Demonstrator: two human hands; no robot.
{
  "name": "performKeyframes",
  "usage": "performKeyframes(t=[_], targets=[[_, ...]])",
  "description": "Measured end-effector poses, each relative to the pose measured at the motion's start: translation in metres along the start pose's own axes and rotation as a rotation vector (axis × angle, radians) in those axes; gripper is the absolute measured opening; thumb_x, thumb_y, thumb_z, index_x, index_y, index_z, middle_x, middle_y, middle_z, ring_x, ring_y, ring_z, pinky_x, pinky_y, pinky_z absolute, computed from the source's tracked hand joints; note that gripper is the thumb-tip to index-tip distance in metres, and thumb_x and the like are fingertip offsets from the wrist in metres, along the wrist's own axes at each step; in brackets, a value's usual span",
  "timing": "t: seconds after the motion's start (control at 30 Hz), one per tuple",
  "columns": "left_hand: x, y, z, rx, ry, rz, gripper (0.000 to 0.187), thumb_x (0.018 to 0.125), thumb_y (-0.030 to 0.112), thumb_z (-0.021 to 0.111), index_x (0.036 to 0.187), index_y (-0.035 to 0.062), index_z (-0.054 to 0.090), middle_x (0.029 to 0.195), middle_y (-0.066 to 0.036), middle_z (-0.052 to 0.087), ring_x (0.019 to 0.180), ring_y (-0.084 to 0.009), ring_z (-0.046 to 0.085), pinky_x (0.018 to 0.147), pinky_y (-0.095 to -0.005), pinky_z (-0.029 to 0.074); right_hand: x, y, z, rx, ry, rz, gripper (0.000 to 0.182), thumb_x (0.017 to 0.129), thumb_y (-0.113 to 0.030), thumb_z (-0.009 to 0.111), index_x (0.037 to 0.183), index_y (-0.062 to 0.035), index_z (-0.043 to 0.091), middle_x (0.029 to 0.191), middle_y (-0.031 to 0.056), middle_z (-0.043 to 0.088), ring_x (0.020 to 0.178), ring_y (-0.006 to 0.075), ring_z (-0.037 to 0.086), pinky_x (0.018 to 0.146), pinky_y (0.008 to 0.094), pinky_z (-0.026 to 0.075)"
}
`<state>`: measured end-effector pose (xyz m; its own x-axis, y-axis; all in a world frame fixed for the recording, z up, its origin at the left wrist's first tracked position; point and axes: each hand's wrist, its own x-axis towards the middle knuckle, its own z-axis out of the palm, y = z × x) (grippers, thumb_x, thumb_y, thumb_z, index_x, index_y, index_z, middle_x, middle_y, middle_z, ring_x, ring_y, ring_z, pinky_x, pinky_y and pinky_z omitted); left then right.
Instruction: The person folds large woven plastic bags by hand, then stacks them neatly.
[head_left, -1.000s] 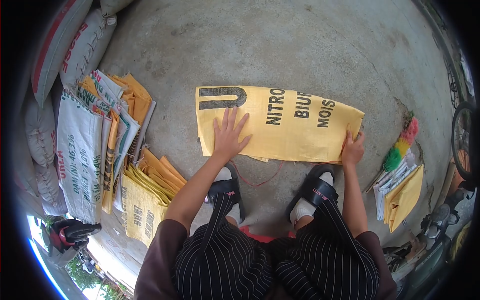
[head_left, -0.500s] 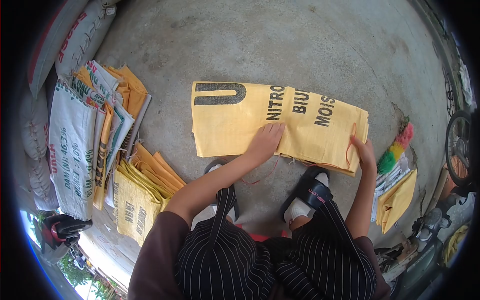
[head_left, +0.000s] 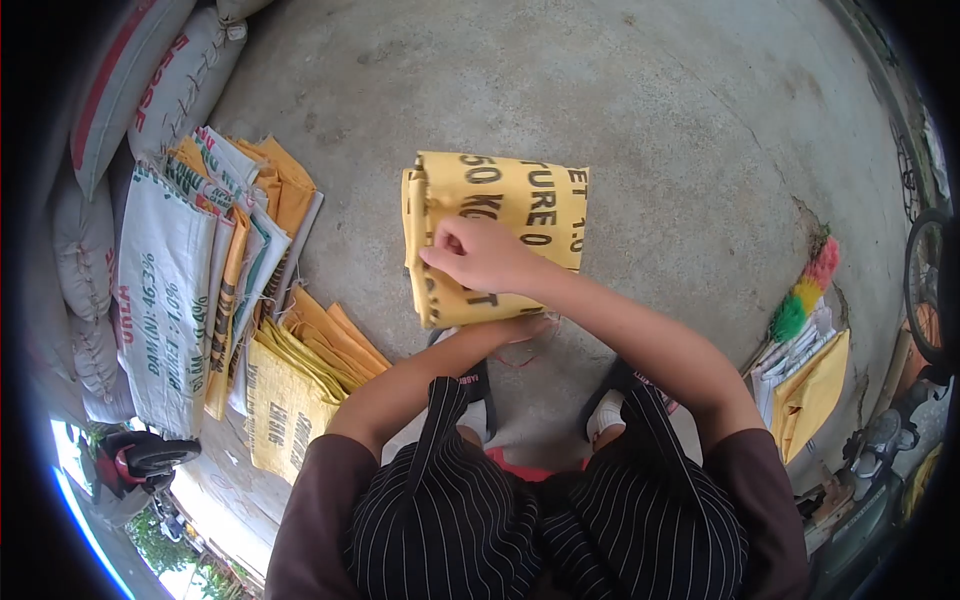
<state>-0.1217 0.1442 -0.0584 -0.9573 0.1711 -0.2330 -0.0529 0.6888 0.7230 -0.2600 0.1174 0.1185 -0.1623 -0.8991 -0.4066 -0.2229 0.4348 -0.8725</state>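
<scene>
A yellow woven sack [head_left: 505,215] with black print lies folded into a compact block on the concrete floor in front of me. My right hand [head_left: 485,255] reaches across it to the left folded edge, with its fingers curled and closed at that fold. Along the sack's near edge, my left hand [head_left: 527,327] is low beside it, crossing beneath my right forearm. Most of its fingers are hidden, so its grip does not show. A thin reddish string [head_left: 525,358] hangs near the left hand.
Folded white and yellow sacks [head_left: 165,290] stand in a stack at left, with full sacks [head_left: 185,85] behind. More folded sacks [head_left: 805,390] and a multicoloured duster [head_left: 805,295] lie at right. My sandalled feet [head_left: 605,410] are close to the sack.
The sack was long and spread sideways; its right part is now folded over to the left, making it much shorter. My right hand moved left across it.
</scene>
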Motion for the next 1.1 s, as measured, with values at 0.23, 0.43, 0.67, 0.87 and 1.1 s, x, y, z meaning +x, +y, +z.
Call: performKeyframes(t=[0.23, 0.43, 0.67, 0.87, 1.1], targets=[[-0.047, 0.059, -0.043, 0.128, -0.132, -0.117, 0.051, 0.080, 0.034, 0.060, 0.111, -0.0054, 0.051, 0.110, -0.024, 0.054, 0.106, -0.0376, 0.051, 0.092, -0.0461, 0.039, 0.030, 0.103, 0.054, -0.273, -0.092, -0.318, 0.046, 0.085, -0.026, 0.056, 0.126, -0.0054, 0.050, 0.140, 0.0117, 0.040, 0.134, 0.0269, 0.030, 0.107, 0.0433, 0.025], [-0.096, 0.075, -0.083, -0.243, -0.019, -0.251, 0.022, 0.077, 0.023, 0.068, 0.082, 0.0022, 0.064, 0.084, -0.014, 0.061, 0.084, -0.0302, 0.059, 0.073, -0.0360, 0.047, 0.011, 0.117, 0.063, -0.525, 0.005, -0.527, 0.050, 0.086, -0.027, 0.052, 0.131, -0.0066, 0.044, 0.141, 0.0093, 0.039, 0.135, 0.0274, 0.028, 0.108, 0.0453, 0.025], [-0.085, -0.018, -0.119, 0.253, 0.756, -0.873, 0.058, 0.078, 0.036, 0.067, 0.119, 0.0004, 0.046, 0.107, -0.019, 0.051, 0.097, -0.0340, 0.052, 0.085, -0.0445, 0.043, -0.016, 0.118, 0.083, -0.910, 0.276, -0.712, 0.041, 0.086, -0.024, 0.051, 0.123, -0.0058, 0.052, 0.133, 0.0089, 0.047, 0.127, 0.0267, 0.038, 0.106, 0.0466, 0.024], [-0.080, -0.008, -0.105, 0.205, 0.516, -1.015, 0.065, 0.084, 0.036, 0.060, 0.130, -0.0036, 0.038, 0.116, -0.022, 0.046, 0.109, -0.0366, 0.046, 0.091, -0.0443, 0.041, -0.041, 0.112, 0.067, -0.513, 0.994, 0.049, 0.050, 0.082, -0.023, 0.054, 0.128, -0.0039, 0.046, 0.143, 0.0096, 0.036, 0.134, 0.0325, 0.027, 0.106, 0.0526, 0.017], [-0.102, -0.032, -0.075, 0.379, 0.664, -0.719, 0.066, 0.086, 0.032, 0.058, 0.136, -0.0019, 0.030, 0.114, -0.020, 0.048, 0.107, -0.0343, 0.047, 0.087, -0.0419, 0.043, -0.045, 0.136, 0.070, -0.708, 0.603, -0.094, 0.063, 0.082, -0.033, 0.056, 0.138, -0.0135, 0.037, 0.151, 0.0102, 0.019, 0.140, 0.0342, 0.011, 0.103, 0.0644, 0.010]])
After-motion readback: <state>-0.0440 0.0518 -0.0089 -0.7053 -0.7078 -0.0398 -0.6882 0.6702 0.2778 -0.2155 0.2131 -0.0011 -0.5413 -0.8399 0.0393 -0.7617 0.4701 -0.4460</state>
